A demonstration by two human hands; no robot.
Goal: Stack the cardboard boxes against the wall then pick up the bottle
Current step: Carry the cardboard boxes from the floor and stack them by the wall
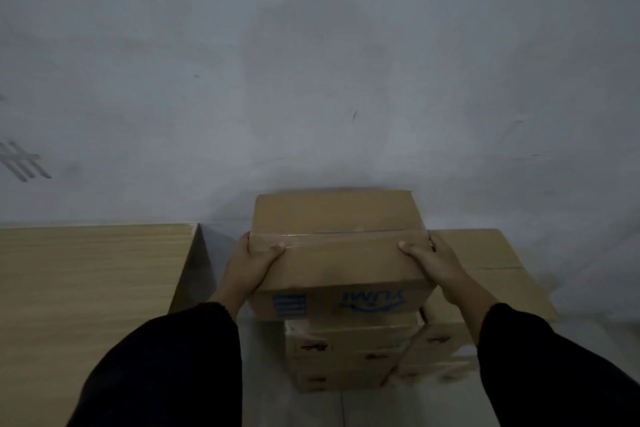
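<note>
Low centre of the frame, the box [337,250] sits between both hands, long axis left-right: left hand [254,262] clasps its left end, right hand [434,262] its right. The stack [349,350] lies directly beneath, by the wall [311,80]. No bottle visible.

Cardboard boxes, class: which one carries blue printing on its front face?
The top brown cardboard box, gripped by left hand and right hand; the stacked boxes beneath show only dark marks.
</note>
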